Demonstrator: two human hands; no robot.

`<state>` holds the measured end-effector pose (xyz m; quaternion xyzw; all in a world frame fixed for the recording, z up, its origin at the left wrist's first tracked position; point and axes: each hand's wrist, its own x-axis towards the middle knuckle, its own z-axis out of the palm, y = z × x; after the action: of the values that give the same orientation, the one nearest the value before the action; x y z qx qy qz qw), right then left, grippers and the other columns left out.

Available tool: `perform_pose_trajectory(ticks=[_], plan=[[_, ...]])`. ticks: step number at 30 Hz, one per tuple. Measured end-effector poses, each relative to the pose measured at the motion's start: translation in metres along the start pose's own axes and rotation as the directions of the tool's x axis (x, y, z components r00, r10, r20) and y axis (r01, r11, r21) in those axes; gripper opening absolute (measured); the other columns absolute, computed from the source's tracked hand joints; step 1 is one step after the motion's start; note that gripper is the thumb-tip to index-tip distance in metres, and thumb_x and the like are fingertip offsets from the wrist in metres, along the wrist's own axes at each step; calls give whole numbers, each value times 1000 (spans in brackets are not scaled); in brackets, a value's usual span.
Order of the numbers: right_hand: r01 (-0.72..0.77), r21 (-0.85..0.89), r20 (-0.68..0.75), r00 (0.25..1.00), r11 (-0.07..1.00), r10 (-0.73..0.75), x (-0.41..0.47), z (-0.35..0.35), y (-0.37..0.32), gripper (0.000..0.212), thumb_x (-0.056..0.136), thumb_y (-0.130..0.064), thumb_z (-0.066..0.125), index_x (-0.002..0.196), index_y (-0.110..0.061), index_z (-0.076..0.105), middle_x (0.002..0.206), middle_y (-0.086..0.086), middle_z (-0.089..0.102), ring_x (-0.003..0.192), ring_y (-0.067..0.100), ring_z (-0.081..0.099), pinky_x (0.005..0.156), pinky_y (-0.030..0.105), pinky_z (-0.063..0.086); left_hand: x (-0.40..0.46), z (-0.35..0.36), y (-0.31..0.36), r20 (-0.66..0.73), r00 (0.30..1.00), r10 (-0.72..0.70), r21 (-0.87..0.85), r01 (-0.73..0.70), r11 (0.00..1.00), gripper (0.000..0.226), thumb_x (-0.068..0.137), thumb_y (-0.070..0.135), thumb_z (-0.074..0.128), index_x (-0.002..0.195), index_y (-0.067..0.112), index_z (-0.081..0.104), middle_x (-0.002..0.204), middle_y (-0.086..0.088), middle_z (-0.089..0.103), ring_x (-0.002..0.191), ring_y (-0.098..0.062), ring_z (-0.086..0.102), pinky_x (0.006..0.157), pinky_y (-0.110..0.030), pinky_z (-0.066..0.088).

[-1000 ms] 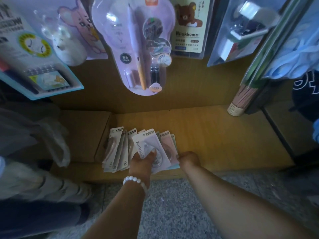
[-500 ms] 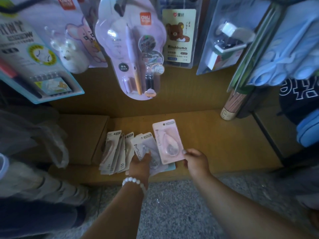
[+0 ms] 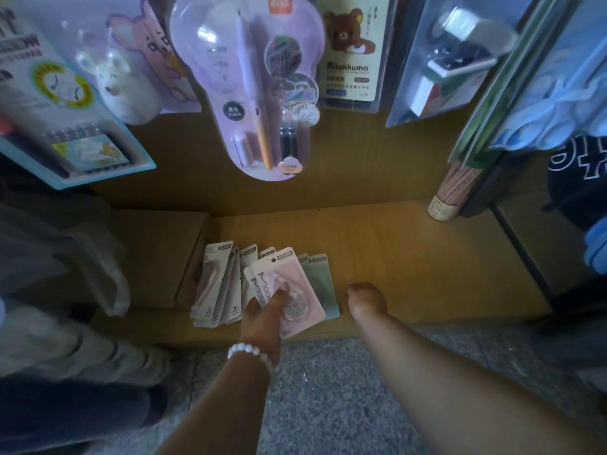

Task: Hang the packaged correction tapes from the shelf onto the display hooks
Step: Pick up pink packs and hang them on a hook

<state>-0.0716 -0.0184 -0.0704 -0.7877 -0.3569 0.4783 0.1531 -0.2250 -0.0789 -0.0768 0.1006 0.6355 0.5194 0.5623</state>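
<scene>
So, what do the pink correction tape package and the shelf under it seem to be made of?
Pink correction tape package: matte printed card, it seems, with a clear plastic blister that catches light over the round dispenser. The left hand grips it. Shelf: probably wood-look laminate board, judging by its faint grain and smooth, dull yellow-brown surface.

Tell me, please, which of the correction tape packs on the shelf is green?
The green pack at the right end of the fan, partly under the pink pack in the left hand; the rest look white or pink.
</scene>
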Motion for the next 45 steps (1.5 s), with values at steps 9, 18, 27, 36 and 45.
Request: perform_pose_trajectory(ticks=[9, 18, 27, 36, 45], plan=[[-124, 14, 128, 984, 992, 121, 19, 25, 2, 16, 92, -18, 56, 87, -3, 61, 101, 14, 59, 84, 24, 52, 69, 28, 38, 5, -7, -7, -20, 1000, -16, 6, 16, 1000, 27, 84, 26, 76, 108, 17, 67, 111, -10, 75, 106, -32, 70, 101, -56, 51], [4, -125, -2, 1000, 992, -4, 13, 8, 1, 28, 97, -18, 48, 113, -4, 66, 119, 16, 65, 107, 32, 62, 74, 28, 43, 3, -7, -6, -19, 999, -28, 18, 28, 999, 26, 82, 25, 78, 105, 18, 68, 111, -9, 76, 105, -33, 70, 98, -56, 53], [246, 235, -251, 950, 940, -186, -6, -38, 6, 20, 95, -15, 49, 102, -8, 67, 96, 9, 66, 82, 21, 55, 69, 25, 38, -14, 9, 2, 36, 999, 0, 28, -1, 1000, 41, 81, 26, 80, 119, 19, 66, 111, -4, 76, 102, -27, 71, 96, -52, 55], [405, 416, -150, 914, 814, -378, -57, -58, 6, 12, 93, -7, 55, 83, -11, 62, 74, -6, 61, 71, 9, 54, 60, 17, 41, -39, 24, 22, 133, 990, 41, 60, -50, 997, 53, 75, 25, 83, 124, 18, 63, 113, -6, 76, 101, -31, 73, 93, -58, 55], [505, 395, -192, 863, 768, -468, -106, -87, -2, 17, 92, -9, 56, 76, -12, 60, 69, -5, 61, 65, 8, 53, 54, 17, 40, -89, 42, 53, 301, 949, 96, 93, -129, 987, 38, 77, 21, 80, 113, 25, 67, 108, -3, 78, 99, -28, 75, 90, -57, 57]])
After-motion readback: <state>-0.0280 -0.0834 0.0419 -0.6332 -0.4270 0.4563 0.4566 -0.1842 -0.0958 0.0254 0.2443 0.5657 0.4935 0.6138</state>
